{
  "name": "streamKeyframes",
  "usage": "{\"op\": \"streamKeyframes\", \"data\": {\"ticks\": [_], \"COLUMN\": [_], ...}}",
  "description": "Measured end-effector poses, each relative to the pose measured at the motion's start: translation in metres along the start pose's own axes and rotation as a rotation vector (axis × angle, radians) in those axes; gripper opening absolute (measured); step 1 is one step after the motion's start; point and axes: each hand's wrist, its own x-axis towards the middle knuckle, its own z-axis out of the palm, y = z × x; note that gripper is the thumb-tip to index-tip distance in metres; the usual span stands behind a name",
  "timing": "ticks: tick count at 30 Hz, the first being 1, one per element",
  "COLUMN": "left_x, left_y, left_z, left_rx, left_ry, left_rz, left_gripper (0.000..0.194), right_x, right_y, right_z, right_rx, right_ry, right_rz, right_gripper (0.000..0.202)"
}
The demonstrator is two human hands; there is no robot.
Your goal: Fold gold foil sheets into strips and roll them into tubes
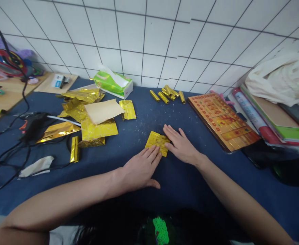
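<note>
A small sheet of gold foil paper [156, 139] lies flat on the dark blue tablecloth [144, 119]. My left hand [142, 168] rests palm down with its fingertips on the sheet's lower left part, thumb stretched out to the side. On the sheet's right edge lie fingers of my right hand [181, 144], which is also palm down with its fingers spread. Neither hand grips anything. The lower part of the sheet is partly covered by my left fingers.
Gold foil sheets [98, 131], a green tissue box [112, 83], a glue gun [33, 126] and cables are at left. Several rolled gold tubes [168, 93] sit near the tiled wall. An orange-gold box [223, 120], books and white cloth [282, 78] stand right.
</note>
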Motion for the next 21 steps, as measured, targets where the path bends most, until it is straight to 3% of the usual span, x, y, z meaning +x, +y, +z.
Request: {"op": "streamKeyframes", "data": {"ticks": [2,6,9,11,15,21], "left_x": [0.000,0.001,0.001,0.002,0.001,0.000], "left_y": [0.000,-0.001,-0.001,0.000,0.001,0.002], "left_z": [-0.001,-0.003,-0.003,-0.003,-0.001,0.002], "left_rx": [0.010,0.021,0.028,0.035,0.057,0.066], "left_ry": [0.001,0.005,0.009,0.018,0.033,0.059], "left_rz": [0.001,-0.008,-0.006,-0.007,-0.015,-0.010], "left_gripper": [0.092,0.090,0.090,0.090,0.088,0.087], "right_x": [0.000,0.001,0.009,0.020,0.042,0.051], "right_y": [-0.005,-0.022,-0.026,-0.021,-0.009,-0.007], "right_z": [-0.006,-0.011,-0.014,-0.019,-0.030,-0.028], "right_rx": [0.078,0.142,0.093,0.043,0.147,0.366], "right_ry": [0.090,0.208,0.250,0.151,-0.137,-0.223], "right_rz": [0.014,-0.102,0.062,0.214,0.271,0.183], "right_gripper": [0.053,0.034,0.026,0.023,0.029,0.032]}}
